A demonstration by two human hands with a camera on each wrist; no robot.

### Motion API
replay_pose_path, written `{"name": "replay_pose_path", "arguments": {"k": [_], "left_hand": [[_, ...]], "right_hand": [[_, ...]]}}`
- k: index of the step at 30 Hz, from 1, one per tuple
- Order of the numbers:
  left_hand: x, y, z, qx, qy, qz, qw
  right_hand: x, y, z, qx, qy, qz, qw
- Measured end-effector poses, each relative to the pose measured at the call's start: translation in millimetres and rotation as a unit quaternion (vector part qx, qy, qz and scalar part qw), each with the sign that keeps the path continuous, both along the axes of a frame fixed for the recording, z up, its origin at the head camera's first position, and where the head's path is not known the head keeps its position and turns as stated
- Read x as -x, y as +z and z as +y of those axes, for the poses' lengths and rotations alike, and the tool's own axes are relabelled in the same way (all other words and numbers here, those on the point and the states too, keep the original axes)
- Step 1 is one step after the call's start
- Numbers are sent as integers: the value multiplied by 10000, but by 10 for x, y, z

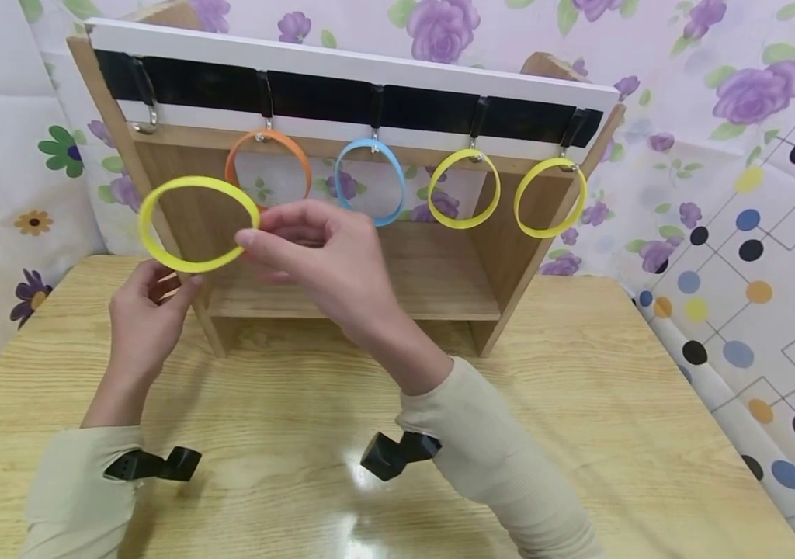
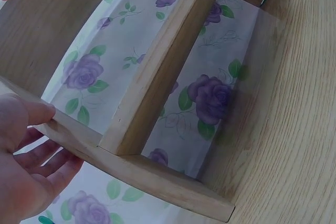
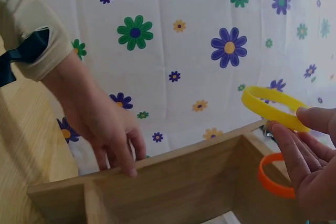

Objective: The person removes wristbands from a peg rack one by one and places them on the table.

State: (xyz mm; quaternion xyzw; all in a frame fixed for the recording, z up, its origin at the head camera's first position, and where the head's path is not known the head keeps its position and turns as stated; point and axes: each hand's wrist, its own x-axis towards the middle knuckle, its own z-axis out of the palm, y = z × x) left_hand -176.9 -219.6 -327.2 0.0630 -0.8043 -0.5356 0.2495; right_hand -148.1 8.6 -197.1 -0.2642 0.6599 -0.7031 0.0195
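Note:
My right hand (image 1: pixel 331 260) pinches a thin yellow ring (image 1: pixel 147 227) by its right side, thumb against fingers. It holds the ring up in front of the rack's left end, below the leftmost metal hook (image 1: pixel 153 116). My left hand (image 1: pixel 148 318) grips the left side panel (image 2: pixel 152 179) of the wooden rack, its thumb on the inner side and the fingers behind. An orange ring (image 1: pixel 230 159) hangs from the second hook, just behind the right hand. Farther right hang a blue ring (image 1: pixel 397 167) and two more yellow rings (image 1: pixel 498 186), each on its own hook.
A white board (image 1: pixel 341 66) with a black strip runs across the rack's top and carries the hooks. The rack has a lower shelf (image 1: pixel 432 272) and stands on a wood-grain table (image 1: pixel 286 458). Patterned cloths (image 1: pixel 740 233) hang behind and at both sides.

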Motion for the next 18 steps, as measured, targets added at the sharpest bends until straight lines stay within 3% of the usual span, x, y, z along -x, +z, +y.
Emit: {"name": "replay_pose_path", "arguments": {"k": [7, 18], "left_hand": [[29, 5, -7, -217, -5, -80, 9997], [24, -1, 0, -348, 18, -29, 9994]], "right_hand": [[18, -316, 256, 249, -143, -250, 9993], [142, -697, 691, 12, -530, -520, 9972]]}}
